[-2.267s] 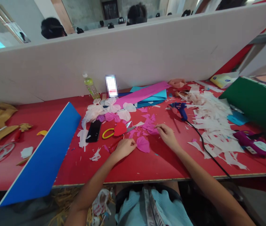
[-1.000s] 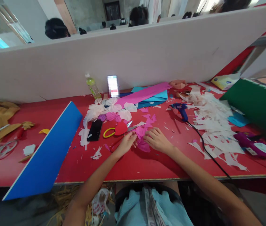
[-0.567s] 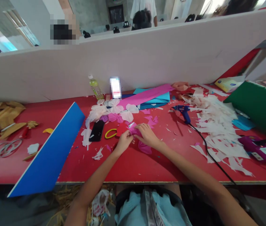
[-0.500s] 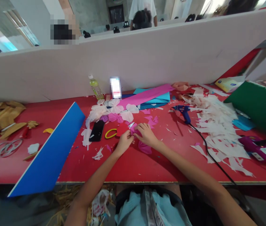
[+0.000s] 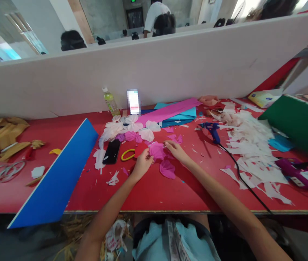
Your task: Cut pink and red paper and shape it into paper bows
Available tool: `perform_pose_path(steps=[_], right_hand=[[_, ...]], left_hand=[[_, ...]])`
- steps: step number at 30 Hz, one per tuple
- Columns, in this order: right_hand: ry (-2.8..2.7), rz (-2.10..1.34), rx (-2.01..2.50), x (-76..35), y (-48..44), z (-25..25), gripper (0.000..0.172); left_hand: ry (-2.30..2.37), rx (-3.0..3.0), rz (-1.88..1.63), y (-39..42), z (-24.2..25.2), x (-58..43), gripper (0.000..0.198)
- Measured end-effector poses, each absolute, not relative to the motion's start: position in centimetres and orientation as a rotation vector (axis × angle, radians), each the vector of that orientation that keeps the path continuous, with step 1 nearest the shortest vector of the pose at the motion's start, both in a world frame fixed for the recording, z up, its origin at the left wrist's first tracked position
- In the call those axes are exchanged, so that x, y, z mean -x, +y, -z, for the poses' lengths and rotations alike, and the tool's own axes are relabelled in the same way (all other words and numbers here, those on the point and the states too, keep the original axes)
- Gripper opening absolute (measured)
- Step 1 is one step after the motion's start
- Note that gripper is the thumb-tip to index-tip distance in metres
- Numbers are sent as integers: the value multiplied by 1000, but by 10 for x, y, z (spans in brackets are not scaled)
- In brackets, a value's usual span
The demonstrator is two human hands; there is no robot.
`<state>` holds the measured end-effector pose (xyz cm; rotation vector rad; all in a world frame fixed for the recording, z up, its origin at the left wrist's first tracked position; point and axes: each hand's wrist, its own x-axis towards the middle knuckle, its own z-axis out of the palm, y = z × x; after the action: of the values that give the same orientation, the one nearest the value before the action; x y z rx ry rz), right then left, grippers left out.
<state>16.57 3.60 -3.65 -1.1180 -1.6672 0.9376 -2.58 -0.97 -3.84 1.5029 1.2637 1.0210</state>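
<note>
Two hands are meeting over a pink crepe-paper bloom (image 5: 157,150) lying on a red worktable (image 5: 197,192). The left hand (image 5: 142,165) is coming in from 7 o'clock, its fingers (image 5: 147,155) bunching narrowly against the bloom's left edge. The right hand (image 5: 176,151) is reaching in from 4 o'clock, its fingertips (image 5: 167,144) drawing narrow at the bloom's right edge, though I cannot tell whether either hand is gripping. A pink paper petal (image 5: 167,169) is lying just beside the bloom at 5 o'clock. A red paper heart (image 5: 140,149) is sitting at 9 o'clock, just beside a yellow scissor handle (image 5: 128,154), with a black phone (image 5: 111,151) farther out. Pale paper flowers (image 5: 132,127) are clustering at 11 o'clock, a blue glue gun (image 5: 210,131) is resting at 2 o'clock, and white paper scraps (image 5: 251,152) are spreading at 3 o'clock
</note>
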Motion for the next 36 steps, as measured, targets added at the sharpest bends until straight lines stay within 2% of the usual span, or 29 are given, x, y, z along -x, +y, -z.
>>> perform_pose_path(steps=[3, 7, 12, 18, 23, 26, 29, 31, 36], right_hand=[[-1517, -1460, 929, -156, 29, 40, 37], [-1198, -1665, 908, -148, 27, 42, 33], [-1079, -1519, 973, -156, 37, 44, 32], [-1483, -1320, 961, -155, 34, 44, 26], [-1497, -1087, 1104, -162, 41, 50, 21], [-1422, -814, 1223, -173, 48, 52, 25], [-1359, -617, 1266, -175, 48, 53, 37], [-1358, -792, 1203, -168, 43, 53, 39], [-1181, -1777, 887, -146, 25, 47, 60]], left_hand=[[1269, -1539, -1014, -12, 38, 26, 28], [1303, -1534, -1016, -12, 40, 28, 38], [1270, -1495, -1044, -10, 41, 31, 40], [1272, -1501, -1035, -11, 36, 30, 41], [1298, -1487, -1023, -12, 34, 30, 42], [1307, -1499, -1028, -11, 36, 30, 42], [1308, -1546, -1050, -10, 41, 31, 43], [1315, -1583, -1072, -10, 44, 31, 42], [1327, -1617, -1107, -11, 41, 32, 41]])
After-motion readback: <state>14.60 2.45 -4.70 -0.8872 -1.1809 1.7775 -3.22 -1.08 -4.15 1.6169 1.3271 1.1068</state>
